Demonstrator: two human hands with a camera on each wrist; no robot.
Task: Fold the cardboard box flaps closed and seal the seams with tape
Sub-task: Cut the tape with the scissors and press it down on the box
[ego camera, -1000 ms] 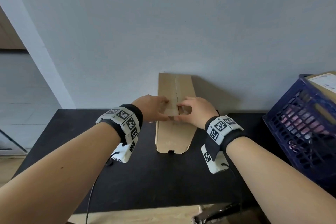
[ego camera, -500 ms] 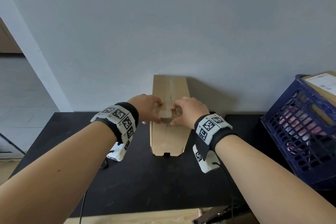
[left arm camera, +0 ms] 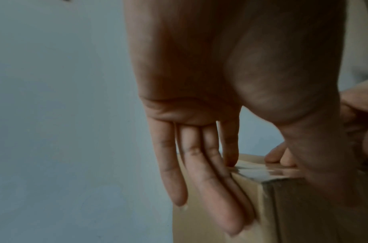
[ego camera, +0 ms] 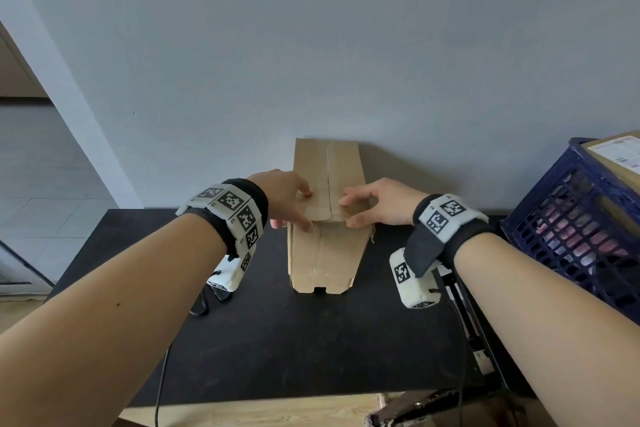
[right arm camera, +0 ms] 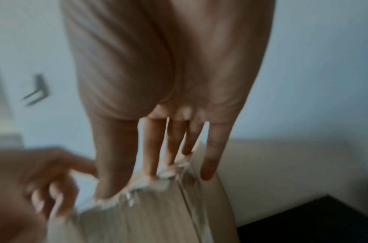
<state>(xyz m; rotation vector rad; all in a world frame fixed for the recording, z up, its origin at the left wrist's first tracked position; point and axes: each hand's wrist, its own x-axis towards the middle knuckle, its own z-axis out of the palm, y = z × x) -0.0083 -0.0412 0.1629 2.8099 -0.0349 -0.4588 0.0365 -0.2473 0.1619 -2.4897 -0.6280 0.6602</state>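
A tall cardboard box [ego camera: 322, 253] stands on the black table [ego camera: 311, 340] against the wall, its top flaps folded shut along a centre seam. A clear tape strip [ego camera: 320, 212] lies across the near top edge, shiny in the left wrist view [left arm camera: 262, 171] and crinkled in the right wrist view [right arm camera: 160, 179]. My left hand [ego camera: 292, 203] presses it at the left corner, straight fingers [left arm camera: 210, 189] lying down the box's side. My right hand [ego camera: 365, 210] presses the right end, fingers [right arm camera: 150, 156] straight on the top edge and thumb on the front.
A dark blue plastic crate [ego camera: 571, 229] fills the table's right end, with a labelled cardboard parcel [ego camera: 616, 156] on top. A black metal frame [ego camera: 464, 305] lies by my right wrist. Cables hang over the front edge. The wall stands close behind the box.
Both hands have slid a little outward from the centre seam along the near top edge. The right hand's curled thumb and forefinger have straightened onto the tape.
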